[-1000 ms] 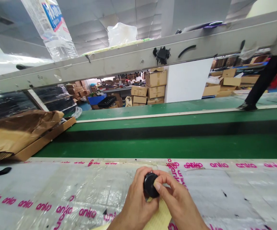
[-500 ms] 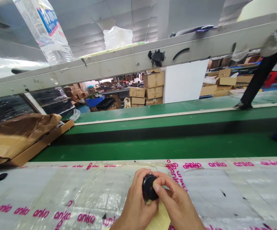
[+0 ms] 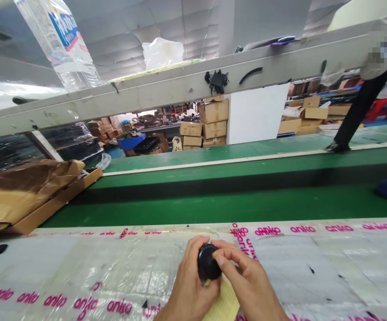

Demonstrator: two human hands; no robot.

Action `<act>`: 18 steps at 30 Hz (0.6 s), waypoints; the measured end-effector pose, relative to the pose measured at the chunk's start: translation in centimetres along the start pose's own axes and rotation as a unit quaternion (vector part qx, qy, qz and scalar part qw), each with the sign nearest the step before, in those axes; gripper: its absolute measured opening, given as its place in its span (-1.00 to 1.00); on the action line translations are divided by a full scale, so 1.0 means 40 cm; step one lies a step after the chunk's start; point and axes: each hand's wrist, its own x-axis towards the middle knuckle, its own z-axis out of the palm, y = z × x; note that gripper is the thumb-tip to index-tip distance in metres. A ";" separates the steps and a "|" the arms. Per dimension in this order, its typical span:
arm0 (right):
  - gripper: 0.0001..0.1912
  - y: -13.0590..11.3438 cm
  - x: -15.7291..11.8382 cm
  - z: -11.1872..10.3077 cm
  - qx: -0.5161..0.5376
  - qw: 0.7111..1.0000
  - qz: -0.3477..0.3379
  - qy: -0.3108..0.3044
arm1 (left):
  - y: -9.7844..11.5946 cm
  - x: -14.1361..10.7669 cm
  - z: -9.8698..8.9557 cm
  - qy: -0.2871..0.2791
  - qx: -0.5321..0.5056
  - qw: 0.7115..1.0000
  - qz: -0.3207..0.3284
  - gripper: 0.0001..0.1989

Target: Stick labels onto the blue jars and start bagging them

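The black round part (image 3: 209,263), at six o'clock, is clamped in your left hand (image 3: 191,283); your right hand (image 3: 251,278) meets its face, grip unclear. It seems fine fingerwork, calling next for a steady left hold. Yellow paper (image 3: 225,304) shows toward five o'clock.

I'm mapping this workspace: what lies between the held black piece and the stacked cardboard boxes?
Head view: past the fingers around the black piece, the table's far edge, then a green surface with a dark band and pale strip.
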 end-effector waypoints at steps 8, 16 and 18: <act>-0.69 0.001 -0.006 0.010 0.040 0.999 0.003 0.014 | -0.001 -0.001 0.001 0.009 0.004 1.000 0.010 -0.47; -0.76 0.009 -0.003 0.012 0.038 0.999 0.007 0.022 | 0.000 0.000 0.002 0.008 0.008 1.000 0.015 -0.48; -0.76 0.009 -0.004 0.011 0.044 0.999 0.006 0.021 | -0.001 0.001 0.005 0.003 0.009 1.000 0.012 -0.48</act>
